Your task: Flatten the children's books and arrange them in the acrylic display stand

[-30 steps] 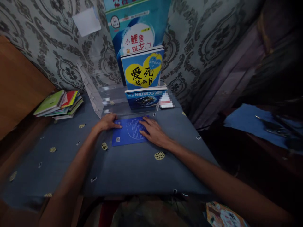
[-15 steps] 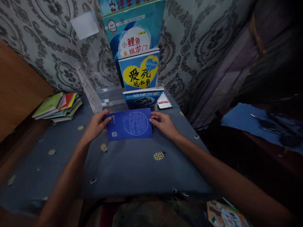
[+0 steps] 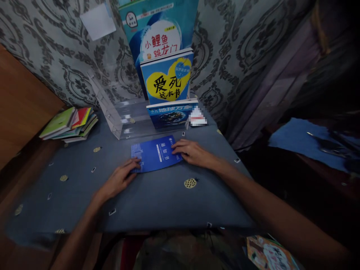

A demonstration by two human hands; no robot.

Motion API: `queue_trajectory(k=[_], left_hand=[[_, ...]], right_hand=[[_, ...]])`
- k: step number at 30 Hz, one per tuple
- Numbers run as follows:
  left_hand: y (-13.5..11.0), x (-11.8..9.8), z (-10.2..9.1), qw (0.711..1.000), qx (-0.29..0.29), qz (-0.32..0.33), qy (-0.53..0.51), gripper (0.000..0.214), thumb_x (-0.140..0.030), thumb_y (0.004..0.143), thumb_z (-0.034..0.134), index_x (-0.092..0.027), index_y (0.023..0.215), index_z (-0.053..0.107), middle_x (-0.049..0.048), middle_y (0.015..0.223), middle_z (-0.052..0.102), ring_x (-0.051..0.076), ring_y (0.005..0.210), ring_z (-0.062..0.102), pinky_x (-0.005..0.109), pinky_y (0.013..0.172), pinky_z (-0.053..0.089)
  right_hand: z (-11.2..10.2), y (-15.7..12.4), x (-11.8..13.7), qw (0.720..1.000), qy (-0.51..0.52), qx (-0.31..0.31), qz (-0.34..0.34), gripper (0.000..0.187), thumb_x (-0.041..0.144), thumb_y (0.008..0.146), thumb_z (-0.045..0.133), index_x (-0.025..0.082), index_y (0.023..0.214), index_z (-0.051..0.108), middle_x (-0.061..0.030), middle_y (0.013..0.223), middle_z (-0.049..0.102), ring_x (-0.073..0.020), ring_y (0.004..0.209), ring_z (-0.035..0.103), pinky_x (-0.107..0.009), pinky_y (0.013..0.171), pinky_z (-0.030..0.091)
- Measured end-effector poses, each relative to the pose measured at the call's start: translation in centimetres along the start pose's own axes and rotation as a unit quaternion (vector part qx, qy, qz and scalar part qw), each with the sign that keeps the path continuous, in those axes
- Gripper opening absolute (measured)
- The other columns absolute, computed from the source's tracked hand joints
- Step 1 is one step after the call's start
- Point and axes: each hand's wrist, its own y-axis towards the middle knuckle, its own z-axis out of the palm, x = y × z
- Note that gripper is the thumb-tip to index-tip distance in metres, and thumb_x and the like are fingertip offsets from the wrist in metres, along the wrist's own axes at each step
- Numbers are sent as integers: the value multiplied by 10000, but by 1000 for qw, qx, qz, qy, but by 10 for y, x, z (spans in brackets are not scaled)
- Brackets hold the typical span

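A thin blue booklet [image 3: 156, 153] with white lettering lies flat on the grey-blue tablecloth [image 3: 157, 198]. My left hand [image 3: 120, 179] rests at its lower left corner, fingers stretched out and touching the edge. My right hand [image 3: 192, 152] lies flat on its right edge, fingers spread. Behind the booklet stands a clear acrylic stepped rack [image 3: 123, 112]. It holds a dark blue earth book [image 3: 170, 114] in front, a blue book with a yellow heart [image 3: 167, 77] behind it, and a tall teal book [image 3: 157, 33] at the back.
A stack of colourful books [image 3: 70, 123] lies at the table's back left, next to a wooden panel [image 3: 19, 101]. Patterned grey fabric [image 3: 239, 56] hangs behind. A small white and red item [image 3: 198, 117] sits right of the rack. A printed sheet [image 3: 267, 255] shows below the table edge.
The booklet, held up in both hands half a second ago, now lies flat with its other face up. My left hand slid down to its lower left corner.
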Motion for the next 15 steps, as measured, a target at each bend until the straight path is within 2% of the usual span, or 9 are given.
queue_trajectory(k=[3,6,10,15], left_hand=[[-5,-3,3,998,44,-5,47,292,-355,999,497,-243,1238,623,92,1549,516,248,1478,429,522,1229,343],[-4,-5,1,996,54,-21,63,377,-408,1025,465,-248,1346,581,88,1575,484,246,1483,417,523,1240,323],[5,3,1,994,7,-56,92,446,-426,1053,368,-213,1395,559,114,1565,491,257,1423,492,489,1198,397],[26,29,6,991,-39,-63,116,450,-388,1049,344,-172,1371,572,143,1509,547,273,1395,522,497,1182,411]], right_hand=[[2,1,1,999,-20,27,5,480,-15,816,471,232,1091,776,-57,1244,737,-228,1192,650,-454,1025,537],[2,1,5,999,-31,20,5,454,8,851,481,237,1117,768,-54,1212,745,-230,1161,653,-453,1014,534],[4,2,9,999,-52,7,-6,287,138,933,557,200,1115,770,-98,1143,748,-263,1089,660,-459,973,540],[5,2,8,998,-57,9,-22,228,195,957,599,196,1117,761,-103,1132,742,-264,1068,653,-449,953,542]])
